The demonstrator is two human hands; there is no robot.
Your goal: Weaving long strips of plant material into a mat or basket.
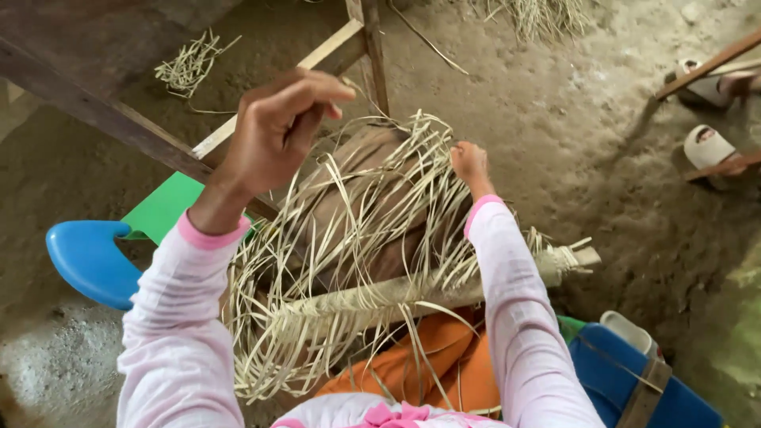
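The left hand (277, 131) is raised above the work with thumb and fingertips pinched together, apparently drawing up a thin pale strip, though the strip itself is hard to make out between the fingers. The right hand (469, 164) sits lower and farther out, closed around a gathered clump of strips at the far edge of the bundle of dried palm-leaf strips (357, 238). The bundle lies across the person's lap, over the orange cloth (444, 357); its woven spine (396, 297) runs left to right, ending at a bound stub (567, 260) on the right. Loose strips fan away from the spine toward both hands, so the right hand is the nearer one to them. A blue plastic seat (87, 261) and a wooden frame (333, 51) stand on the dirt floor (571, 143) to the left.
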